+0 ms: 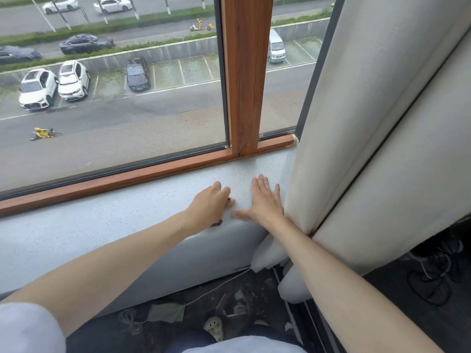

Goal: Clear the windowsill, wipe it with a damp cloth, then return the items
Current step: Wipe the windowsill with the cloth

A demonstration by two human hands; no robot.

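Observation:
The pale speckled windowsill (114, 225) runs under the window. My left hand (210, 206) lies on it near the right end, fingers curled over a small brown spotted band (216, 222). Only two bits of the band show, one under the wrist and one by the fingertips; the hand hides the remainder. My right hand (266, 200) lies flat on the sill just to the right, fingers straight and spread, thumb pointing toward the left hand. It holds nothing.
A thick off-white curtain (356, 136) hangs against the sill's right end, touching my right forearm. The wooden window frame (244, 72) borders the sill behind. On the dark floor below lie a white cable (219, 285), a pale shoe (215, 327) and black cords (433, 281).

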